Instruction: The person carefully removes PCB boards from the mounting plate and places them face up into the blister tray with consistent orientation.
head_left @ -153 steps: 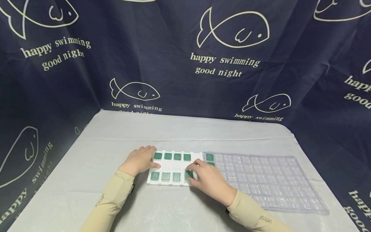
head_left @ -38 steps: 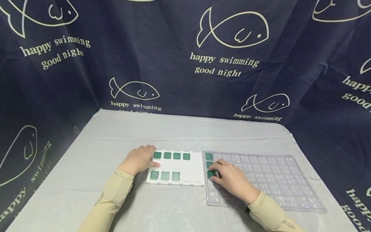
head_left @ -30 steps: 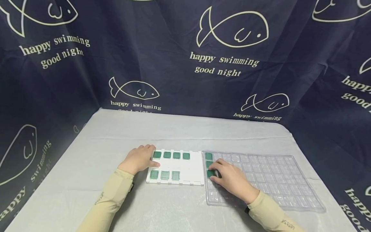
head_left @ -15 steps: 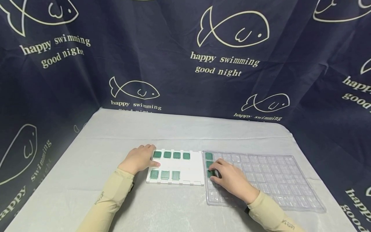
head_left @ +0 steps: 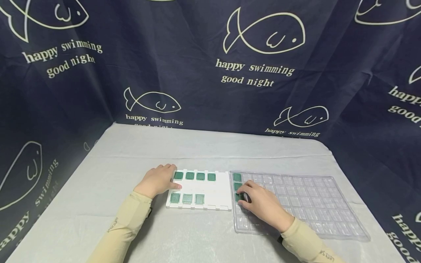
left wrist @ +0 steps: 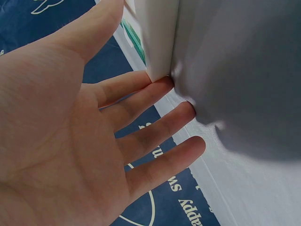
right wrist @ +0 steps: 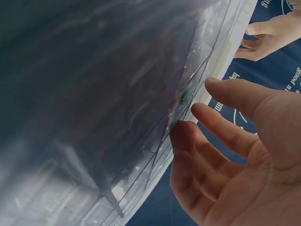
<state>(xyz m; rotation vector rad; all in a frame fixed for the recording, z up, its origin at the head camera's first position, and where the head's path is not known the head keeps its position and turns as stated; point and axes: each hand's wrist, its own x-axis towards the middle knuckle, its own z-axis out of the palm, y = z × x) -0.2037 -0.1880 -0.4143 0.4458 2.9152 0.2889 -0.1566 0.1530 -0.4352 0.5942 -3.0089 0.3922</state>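
My left hand (head_left: 157, 180) grips the left end of a white rack (head_left: 218, 190), thumb on top and fingertips at its edge. Small square green chips (head_left: 187, 198) with a fine grid pattern sit in two rows on the rack. My right hand (head_left: 261, 201) is over the left column of a clear compartment tray (head_left: 315, 202). Its thumb and curled fingers pinch a green chip (head_left: 237, 197) in the third cell from the back, partly covered by the fingers. In the right wrist view, a bit of the green chip (right wrist: 183, 100) shows near the fingertips.
Two more green chips, one of them a back-corner chip (head_left: 237, 176), lie in the tray's left column. The tray stands close against the rack's right end. A pale cloth (head_left: 138, 233) covers the table, and a dark blue fish-print curtain (head_left: 204, 73) hangs behind.
My right hand has carried the fourth front-row chip from the rack rightward to the tray's third cell. Over the last second it barely moves there. My left hand stays at the rack.
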